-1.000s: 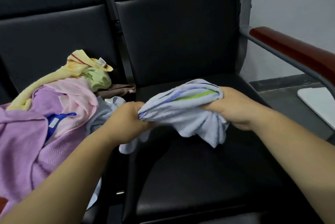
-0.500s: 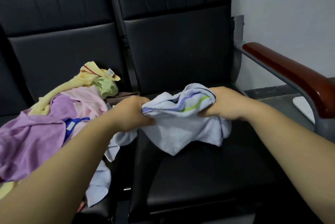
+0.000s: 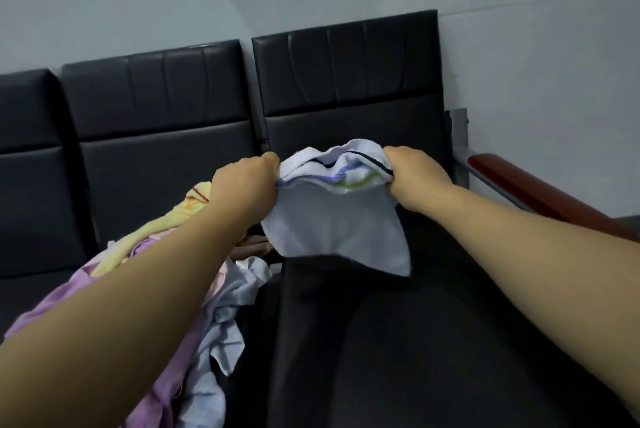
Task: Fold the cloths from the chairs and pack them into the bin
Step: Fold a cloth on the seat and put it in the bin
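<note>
The white cloth (image 3: pixel 332 230) has come up off the right chair's seat (image 3: pixel 398 358) and now hangs in the air before the backrest (image 3: pixel 346 81), no longer bunched low over the cushion. The left hand (image 3: pixel 242 181) and right hand (image 3: pixel 412 178) each have fingers curled tight on an end of its striped top edge, the rest dropping in a loose sheet. The heap of cloths (image 3: pixel 225 316) lies on the next chair as before.
</note>
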Motion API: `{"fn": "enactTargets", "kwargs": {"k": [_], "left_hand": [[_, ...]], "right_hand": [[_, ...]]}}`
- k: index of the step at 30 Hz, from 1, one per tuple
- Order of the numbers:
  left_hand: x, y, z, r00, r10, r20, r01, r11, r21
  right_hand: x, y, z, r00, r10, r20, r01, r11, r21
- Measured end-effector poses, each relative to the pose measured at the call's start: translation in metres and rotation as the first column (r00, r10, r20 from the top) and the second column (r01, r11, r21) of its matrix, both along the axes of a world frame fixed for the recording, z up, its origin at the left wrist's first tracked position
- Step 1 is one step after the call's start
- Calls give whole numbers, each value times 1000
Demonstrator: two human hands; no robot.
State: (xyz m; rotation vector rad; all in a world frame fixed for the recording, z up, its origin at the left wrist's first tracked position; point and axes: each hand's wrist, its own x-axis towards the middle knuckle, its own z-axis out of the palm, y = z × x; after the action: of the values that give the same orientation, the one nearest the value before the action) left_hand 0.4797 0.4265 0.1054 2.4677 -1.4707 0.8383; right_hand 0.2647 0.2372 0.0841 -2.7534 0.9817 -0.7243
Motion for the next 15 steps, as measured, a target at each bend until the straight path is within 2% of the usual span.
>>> {"fn": "enactTargets", "kwargs": {"k": [4,5,7,10,12,15], "left_hand": [[3,8,-5,982,-30,184,59,986,-153],[2,12,-13,977,-43,209,75,986,-150],[-6,20,-33,983,-83,167,90,995,-36],[-16,30,-78,985,-84,-153,120,963,240],[-19,37,-121,903,-58,-426,233,898,372],[-23,49,-181,753,-56,-656,407,823,397]], "right_hand": [[-7,9,-3,990,33,138,-21,996,-87],[-10,12,-9,988,51,143,-41,996,-76],[-18,14,-29,989,90,120,-90,996,-12],[-34,18,-82,989,142,-50,-132,975,177],[-48,25,-124,963,196,-187,-124,934,336],[-64,33,-171,896,260,-361,-63,878,475]]}}
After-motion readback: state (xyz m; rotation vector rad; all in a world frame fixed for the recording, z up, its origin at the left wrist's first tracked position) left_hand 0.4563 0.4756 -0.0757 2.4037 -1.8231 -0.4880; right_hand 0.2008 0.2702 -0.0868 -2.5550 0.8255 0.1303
